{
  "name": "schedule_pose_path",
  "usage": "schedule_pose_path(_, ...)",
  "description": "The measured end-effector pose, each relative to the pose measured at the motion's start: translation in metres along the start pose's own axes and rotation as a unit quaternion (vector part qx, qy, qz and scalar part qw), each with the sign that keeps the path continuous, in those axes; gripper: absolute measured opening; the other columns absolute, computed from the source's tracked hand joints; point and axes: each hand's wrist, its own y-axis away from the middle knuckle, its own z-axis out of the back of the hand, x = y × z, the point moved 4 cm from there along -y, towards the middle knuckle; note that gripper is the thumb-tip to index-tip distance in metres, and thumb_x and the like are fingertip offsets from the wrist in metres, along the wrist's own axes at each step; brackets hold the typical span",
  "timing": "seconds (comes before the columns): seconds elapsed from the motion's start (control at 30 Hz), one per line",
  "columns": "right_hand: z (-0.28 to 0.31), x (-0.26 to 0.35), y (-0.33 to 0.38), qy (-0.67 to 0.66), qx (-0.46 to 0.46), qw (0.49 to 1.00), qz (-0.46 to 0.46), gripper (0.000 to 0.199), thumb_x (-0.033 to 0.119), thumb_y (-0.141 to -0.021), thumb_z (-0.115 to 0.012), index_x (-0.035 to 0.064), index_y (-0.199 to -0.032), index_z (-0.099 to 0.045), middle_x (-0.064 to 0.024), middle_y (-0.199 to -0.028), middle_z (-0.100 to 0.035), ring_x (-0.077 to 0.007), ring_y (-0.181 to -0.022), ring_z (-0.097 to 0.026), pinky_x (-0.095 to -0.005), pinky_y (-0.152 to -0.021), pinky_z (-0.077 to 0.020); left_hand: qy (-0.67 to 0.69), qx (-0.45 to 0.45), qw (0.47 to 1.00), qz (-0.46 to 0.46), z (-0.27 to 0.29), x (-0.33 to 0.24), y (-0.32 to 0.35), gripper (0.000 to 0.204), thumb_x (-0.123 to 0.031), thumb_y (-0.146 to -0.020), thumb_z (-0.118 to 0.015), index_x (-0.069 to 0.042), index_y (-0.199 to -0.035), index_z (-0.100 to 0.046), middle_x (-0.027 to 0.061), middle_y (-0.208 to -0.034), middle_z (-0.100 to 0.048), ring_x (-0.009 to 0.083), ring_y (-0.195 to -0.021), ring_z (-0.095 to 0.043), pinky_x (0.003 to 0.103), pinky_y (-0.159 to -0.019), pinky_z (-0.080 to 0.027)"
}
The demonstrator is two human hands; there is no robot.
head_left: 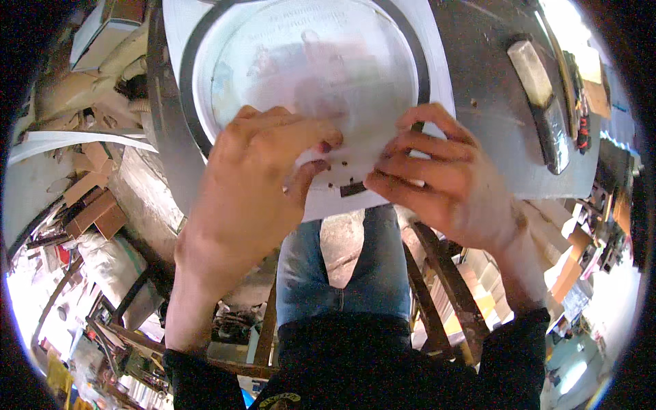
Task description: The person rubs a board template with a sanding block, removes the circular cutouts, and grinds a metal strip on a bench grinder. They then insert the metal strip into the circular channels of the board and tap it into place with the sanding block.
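A round, clear disc [273,75] with a black strip [188,89] round its edge lies on a white sheet. Near my body the strip ends in a short dark piece [353,188], and white shows to its left. My left hand [256,154] hovers over the disc's near left part, fingers curled. Its thumb and forefinger are apart, with no object visible between them. My right hand [437,167] bends over the near right edge, thumb and forefinger close together at the strip's end. The strip passes beneath these fingers, which partly hide it. Small dark crumbs [344,163] lie between my hands.
The white sheet [437,41] rests on a dark table [478,143]. On the right lie a long block-shaped tool [540,102] with a pale and a dark part, and a red-and-black tool [583,123]. Cardboard pieces [99,208] clutter the floor at left.
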Motion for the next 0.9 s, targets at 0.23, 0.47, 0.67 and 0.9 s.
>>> schedule_pose_path(0.23,-0.002,0.002,0.002,-0.015,0.014,1.0,-0.011,0.027,0.012,-0.063,-0.069,0.0051,-0.089,-0.074,-0.0046,-0.087,-0.066,-0.0238,-0.091,-0.063,-0.0409,-0.091,-0.0483,-0.034,-0.007,0.999,-0.021,-0.001,-0.009,0.007,0.032,0.003,-0.075,-0.069,-0.01,-0.104,-0.07,0.0062,-0.104,-0.071,0.0244,-0.095,-0.066,0.036,-0.085,-0.049)
schedule_pose_path(0.47,0.018,-0.015,0.02,0.043,-0.029,0.994,-0.092,0.043,0.018,-0.069,-0.077,0.0095,-0.11,-0.072,-0.0065,-0.109,-0.068,-0.025,-0.106,-0.063,-0.0394,-0.094,-0.0492,-0.062,0.03,0.997,-0.04,-0.004,-0.009,0.008,0.028,0.0,-0.078,-0.068,-0.011,-0.104,-0.07,0.0062,-0.106,-0.07,0.0261,-0.1,-0.065,0.036,-0.091,-0.048)
schedule_pose_path(0.67,0.095,-0.105,0.118,0.296,-0.107,0.881,-0.354,0.049,0.019,-0.088,-0.071,0.0038,-0.132,-0.057,-0.0148,-0.128,-0.062,-0.0256,-0.116,-0.059,-0.0358,-0.099,-0.0448,-0.026,-0.052,0.997,-0.053,0.015,-0.004,-0.03,0.028,-0.004,-0.077,-0.071,-0.012,-0.105,-0.07,0.0092,-0.107,-0.069,0.0285,-0.105,-0.064,0.039,-0.095,-0.048)
schedule_pose_path(0.9,0.094,-0.135,0.169,0.187,-0.063,0.863,-0.465,0.061,0.039,-0.086,-0.073,0.0014,-0.13,-0.054,-0.0218,-0.125,-0.059,-0.0355,-0.115,-0.057,-0.043,-0.1,-0.044,-0.161,0.017,0.91,-0.382,0.025,-0.018,-0.13,0.065,-0.017,-0.071,-0.082,-0.009,-0.128,-0.052,0.0134,-0.126,-0.055,0.0281,-0.122,-0.05,0.041,-0.107,-0.036)
